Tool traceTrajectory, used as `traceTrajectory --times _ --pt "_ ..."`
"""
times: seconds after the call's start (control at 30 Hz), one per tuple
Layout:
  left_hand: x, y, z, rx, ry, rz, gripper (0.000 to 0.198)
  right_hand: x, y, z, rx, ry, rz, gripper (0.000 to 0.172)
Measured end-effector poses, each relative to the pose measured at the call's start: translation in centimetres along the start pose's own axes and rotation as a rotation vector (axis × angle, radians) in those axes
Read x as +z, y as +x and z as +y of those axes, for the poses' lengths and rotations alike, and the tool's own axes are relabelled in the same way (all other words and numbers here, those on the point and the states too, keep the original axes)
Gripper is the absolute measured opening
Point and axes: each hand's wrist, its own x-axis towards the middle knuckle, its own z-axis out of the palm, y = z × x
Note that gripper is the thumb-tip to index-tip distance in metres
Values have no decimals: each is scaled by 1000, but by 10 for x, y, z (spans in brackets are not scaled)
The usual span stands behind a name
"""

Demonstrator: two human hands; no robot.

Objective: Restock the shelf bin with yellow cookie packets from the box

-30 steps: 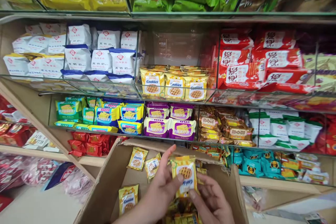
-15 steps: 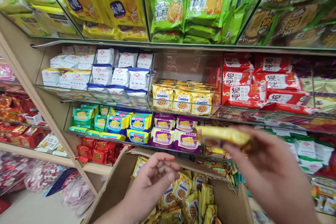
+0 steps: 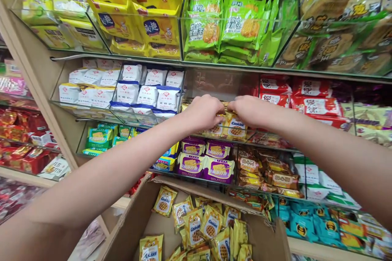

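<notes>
Both hands reach into the middle shelf compartment that holds yellow cookie packets (image 3: 237, 127). My left hand (image 3: 206, 112) has its fingers curled down over the packets. Close to its right, my right hand (image 3: 245, 110) bends its fingertips onto the top of the same row. What either hand holds, if anything, is hidden behind the fingers. Below the shelf stands an open cardboard box (image 3: 266, 234) with several loose cookie packets (image 3: 212, 225) of the same kind inside.
Clear dividers and front panels edge the compartments. White packets (image 3: 127, 93) lie left, red packets (image 3: 318, 106) right, purple biscuit packs (image 3: 191, 164) below. Green packets (image 3: 243, 22) and yellow packets (image 3: 159, 26) fill the shelf above.
Both hands have moved up from over the box to the cookie compartment. The packet in my right hand is no longer distinguishable. The view has shifted slightly, showing more of the upper shelf.
</notes>
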Motion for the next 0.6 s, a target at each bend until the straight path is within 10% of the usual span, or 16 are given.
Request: traceTrajectory --times 0.2,0.37,0.47,0.6 --pt "5 20 8 -79 7 -180 9 -8 0 -9 96 35 -84 18" --pt "5 27 2 -88 -20 -292 12 -4 -51 -19 -16 156 482 16" --pt "7 28 -6 -38 16 -231 15 35 -110 -64 -39 465 653 18" --pt "8 26 -16 -7 23 -235 22 124 -181 -147 148 832 295 21"
